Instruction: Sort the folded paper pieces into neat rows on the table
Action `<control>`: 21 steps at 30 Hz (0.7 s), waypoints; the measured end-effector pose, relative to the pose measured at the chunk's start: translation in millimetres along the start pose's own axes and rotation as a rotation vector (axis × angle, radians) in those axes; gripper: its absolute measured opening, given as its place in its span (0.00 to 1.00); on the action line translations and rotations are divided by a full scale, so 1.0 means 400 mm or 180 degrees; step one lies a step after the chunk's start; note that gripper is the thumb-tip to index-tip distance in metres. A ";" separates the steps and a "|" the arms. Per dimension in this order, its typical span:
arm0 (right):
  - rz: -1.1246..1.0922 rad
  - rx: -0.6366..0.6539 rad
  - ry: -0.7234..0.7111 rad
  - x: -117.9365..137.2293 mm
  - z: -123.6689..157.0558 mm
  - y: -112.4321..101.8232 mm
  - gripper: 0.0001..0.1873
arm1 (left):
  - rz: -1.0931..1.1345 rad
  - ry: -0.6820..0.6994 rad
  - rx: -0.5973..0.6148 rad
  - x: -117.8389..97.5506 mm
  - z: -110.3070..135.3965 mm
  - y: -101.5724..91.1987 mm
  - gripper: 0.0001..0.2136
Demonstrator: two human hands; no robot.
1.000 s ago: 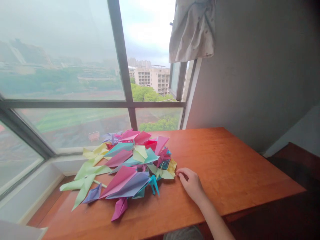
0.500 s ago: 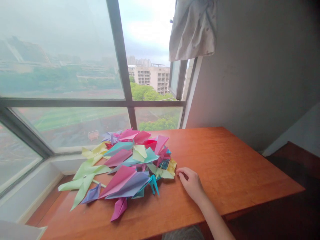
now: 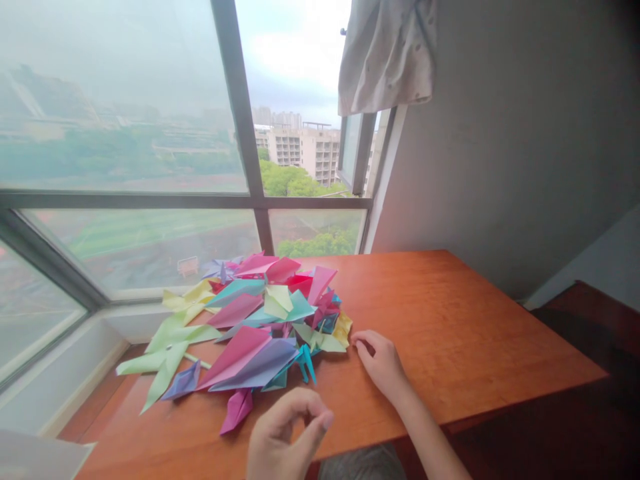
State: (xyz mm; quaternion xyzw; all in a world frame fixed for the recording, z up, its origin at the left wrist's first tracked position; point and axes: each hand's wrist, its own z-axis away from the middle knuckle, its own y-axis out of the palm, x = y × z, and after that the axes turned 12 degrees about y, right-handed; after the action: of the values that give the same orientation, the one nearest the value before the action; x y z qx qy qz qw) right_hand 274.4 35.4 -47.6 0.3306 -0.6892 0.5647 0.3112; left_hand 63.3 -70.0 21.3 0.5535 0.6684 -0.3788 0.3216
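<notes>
A heap of folded coloured paper lies on the wooden table. It includes pink and lilac paper planes, a pale green pinwheel on a stick, a blue folded crane and a magenta folded piece. My right hand rests on the table just right of a yellow folded paper, its fingers curled and nothing seen in them. My left hand is raised at the near edge, below the heap, thumb and forefinger bent together in a ring. Nothing shows between them.
A large window with grey frames stands behind the table, and a pale curtain hangs at its right. The grey wall slopes down on the right. A white sheet-like corner is at lower left.
My left hand has come into view from below, near the table's front edge. My right hand and the paper heap stay in place; the view has tilted slightly.
</notes>
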 end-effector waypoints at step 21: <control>-0.0030 0.0071 0.0027 0.003 0.007 -0.002 0.12 | 0.0262 -0.1198 -0.0058 0.101 -0.014 -0.012 0.17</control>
State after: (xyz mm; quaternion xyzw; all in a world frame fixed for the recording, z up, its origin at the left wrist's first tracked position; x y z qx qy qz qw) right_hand 274.1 32.4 -46.6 0.3348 -0.6800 0.5723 0.3131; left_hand 51.3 -45.7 -9.6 0.4969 0.5766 -0.4561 0.4611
